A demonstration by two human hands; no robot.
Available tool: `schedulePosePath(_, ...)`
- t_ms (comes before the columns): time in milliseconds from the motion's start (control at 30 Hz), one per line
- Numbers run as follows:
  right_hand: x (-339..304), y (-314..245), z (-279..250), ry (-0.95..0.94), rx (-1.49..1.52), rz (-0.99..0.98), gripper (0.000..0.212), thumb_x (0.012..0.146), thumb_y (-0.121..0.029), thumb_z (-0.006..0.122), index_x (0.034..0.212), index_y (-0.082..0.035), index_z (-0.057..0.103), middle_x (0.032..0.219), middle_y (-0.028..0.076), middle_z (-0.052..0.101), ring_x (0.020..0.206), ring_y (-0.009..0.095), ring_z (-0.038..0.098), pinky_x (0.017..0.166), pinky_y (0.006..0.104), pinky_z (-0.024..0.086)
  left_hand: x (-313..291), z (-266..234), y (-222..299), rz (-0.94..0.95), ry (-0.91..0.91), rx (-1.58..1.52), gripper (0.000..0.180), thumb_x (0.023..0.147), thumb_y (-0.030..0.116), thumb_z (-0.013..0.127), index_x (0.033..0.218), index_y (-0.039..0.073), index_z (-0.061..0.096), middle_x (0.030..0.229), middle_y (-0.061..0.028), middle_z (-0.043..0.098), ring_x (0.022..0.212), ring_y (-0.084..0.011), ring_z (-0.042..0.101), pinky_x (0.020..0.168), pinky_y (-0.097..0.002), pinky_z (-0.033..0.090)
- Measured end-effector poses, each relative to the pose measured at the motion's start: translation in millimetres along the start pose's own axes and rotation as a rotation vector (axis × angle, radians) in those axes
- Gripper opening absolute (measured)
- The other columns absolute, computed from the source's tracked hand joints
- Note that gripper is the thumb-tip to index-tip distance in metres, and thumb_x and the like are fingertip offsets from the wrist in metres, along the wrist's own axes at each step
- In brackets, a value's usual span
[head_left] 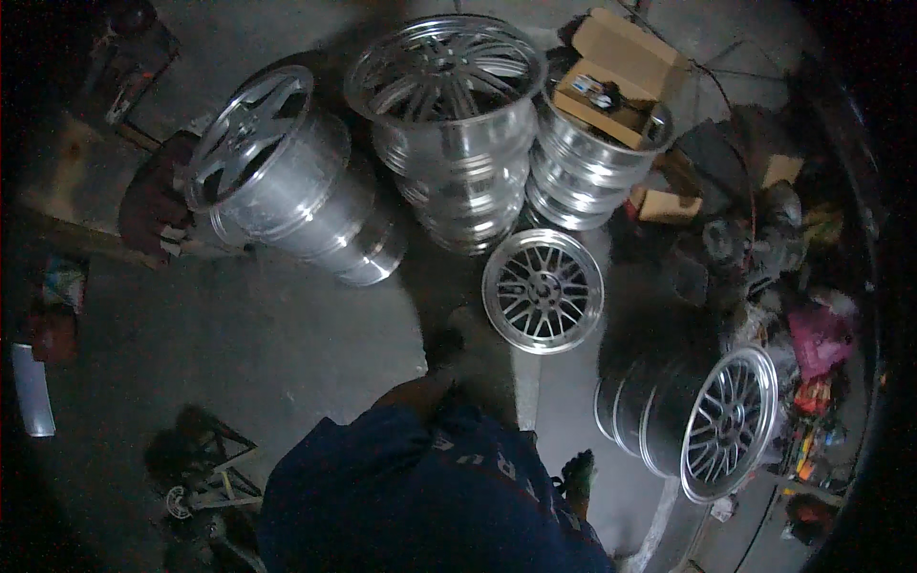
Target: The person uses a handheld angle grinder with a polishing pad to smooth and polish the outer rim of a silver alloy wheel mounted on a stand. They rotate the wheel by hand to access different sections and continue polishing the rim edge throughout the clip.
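Observation:
My dark blue shirt [430, 477] fills the bottom middle, and a bare limb [411, 393] shows past its upper edge. No left hand can be made out. By the shirt's right side is a small dark shape [577, 473]; whether it is my right hand or a shoe is too dim to tell. Ahead, a silver mesh wheel rim [543, 291] leans face-up by the stacks. A tall stack of rims [458, 143] rises behind it, with a tilted stack [296, 191] to its left. To my right, another mesh rim [730, 425] lies on its side, joined to further rim barrels.
An open cardboard box [621, 81] with small parts sits atop a shorter rim stack [587, 177]. Clutter with a pink bag [820, 339] lines the right side. A dark metal stand [220, 468] is at lower left. Grey concrete floor [315, 334] lies at left.

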State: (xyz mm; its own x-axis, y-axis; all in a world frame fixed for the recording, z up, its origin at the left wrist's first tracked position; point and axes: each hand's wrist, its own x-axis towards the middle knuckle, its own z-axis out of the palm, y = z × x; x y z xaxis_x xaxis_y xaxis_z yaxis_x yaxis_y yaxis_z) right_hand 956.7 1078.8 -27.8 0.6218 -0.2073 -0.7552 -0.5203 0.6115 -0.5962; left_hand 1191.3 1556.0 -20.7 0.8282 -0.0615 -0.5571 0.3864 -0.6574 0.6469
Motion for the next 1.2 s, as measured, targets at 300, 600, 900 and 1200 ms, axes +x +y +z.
schedulePosePath(300, 4, -95, 387, -0.148, -0.545, -0.172, 0.029, 0.106, -0.033, 0.071, 0.120, -0.008, 0.075, 0.092, 0.008, 0.077, 0.082, 0.018, 0.072, 0.074, 0.0341, 0.055, 110, -160, -21, 0.038, 0.008, 0.031, 0.037, 0.106, 0.037, 0.062, 0.121, 0.008, 0.079, 0.099, -0.0139, 0.079, 0.089, -0.0328, 0.075, 0.081, -0.0484, 0.059)
schedulePosePath(600, 32, -55, 357, -0.103, -0.915, -0.199, 0.030, 0.105, -0.030, 0.074, 0.111, -0.001, 0.075, 0.088, 0.007, 0.075, 0.082, 0.018, 0.071, 0.075, 0.0351, 0.057, 122, -212, -48, 0.214, 0.048, 0.078, 0.037, 0.106, 0.039, 0.064, 0.122, 0.009, 0.079, 0.094, -0.0100, 0.078, 0.082, -0.0292, 0.074, 0.075, -0.0464, 0.058)
schedulePosePath(900, 127, 26, 356, -0.169, -1.165, -0.389, 0.042, 0.103, -0.039, 0.072, 0.120, -0.001, 0.078, 0.109, 0.023, 0.081, 0.107, 0.038, 0.078, 0.096, 0.0490, 0.060, 152, -180, -83, 0.237, -0.209, 0.422, 0.042, 0.094, 0.039, 0.075, 0.129, 0.015, 0.077, 0.117, -0.0230, 0.078, 0.109, -0.0457, 0.073, 0.094, -0.0557, 0.058)
schedulePosePath(1200, 231, 51, 471, 0.017, -0.494, -0.319, 0.061, 0.099, -0.049, 0.076, 0.132, 0.003, 0.074, 0.131, 0.024, 0.074, 0.127, 0.041, 0.069, 0.112, 0.0490, 0.052, 194, -181, -10, 0.262, -0.548, 0.997, 0.069, 0.094, 0.049, 0.074, 0.152, 0.014, 0.062, 0.167, -0.0202, 0.048, 0.152, -0.0438, 0.046, 0.115, -0.0629, 0.049)
